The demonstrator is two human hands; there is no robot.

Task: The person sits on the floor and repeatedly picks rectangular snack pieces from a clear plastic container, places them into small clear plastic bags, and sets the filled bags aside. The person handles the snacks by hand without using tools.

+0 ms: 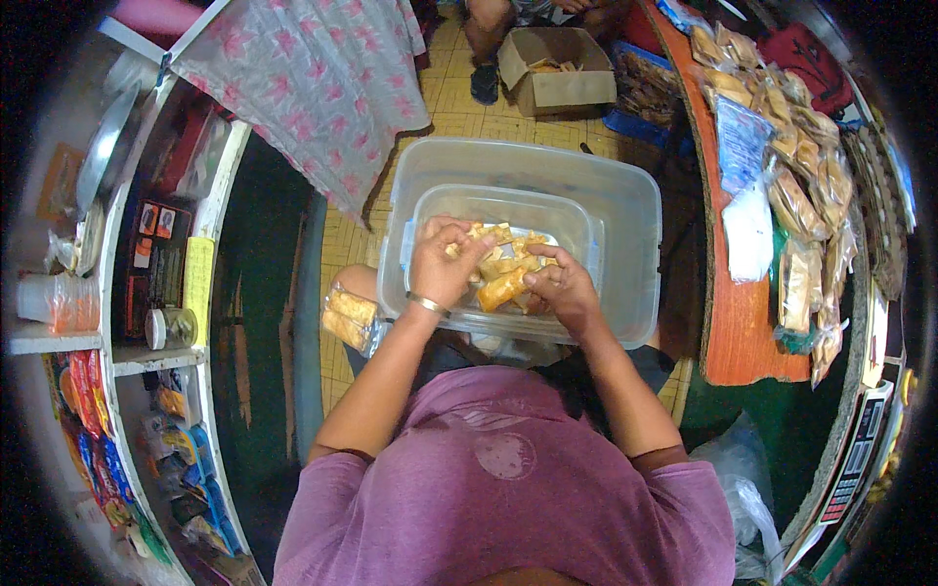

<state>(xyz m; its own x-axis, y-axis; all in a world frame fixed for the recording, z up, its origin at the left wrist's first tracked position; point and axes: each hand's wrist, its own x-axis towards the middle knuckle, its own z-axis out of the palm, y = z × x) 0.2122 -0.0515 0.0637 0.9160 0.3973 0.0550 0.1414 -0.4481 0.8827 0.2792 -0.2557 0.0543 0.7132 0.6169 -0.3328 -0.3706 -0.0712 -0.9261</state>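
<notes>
My right hand (569, 290) grips a golden-brown pastry piece (502, 289), its thumb and fingers closed on the right end. To the left, my left hand (442, 266) has its fingers curled in a pinch, with a small pale bit showing at the fingertips that I cannot make out clearly. Both hands are over a small clear plastic tub (572, 207) holding several more golden pieces (518, 246). That tub sits inside a larger clear plastic bin (635, 244) in front of me. A clear bag of golden rolls (349, 318) lies beside my left forearm.
On the right, an orange table (738, 332) bears many bagged breads (803, 200). An open cardboard box (562, 90) stands ahead by another person's foot (484, 85). Shelves (156, 356) and a flowered cloth (308, 83) are at the left; a plastic bag (747, 498) is low right.
</notes>
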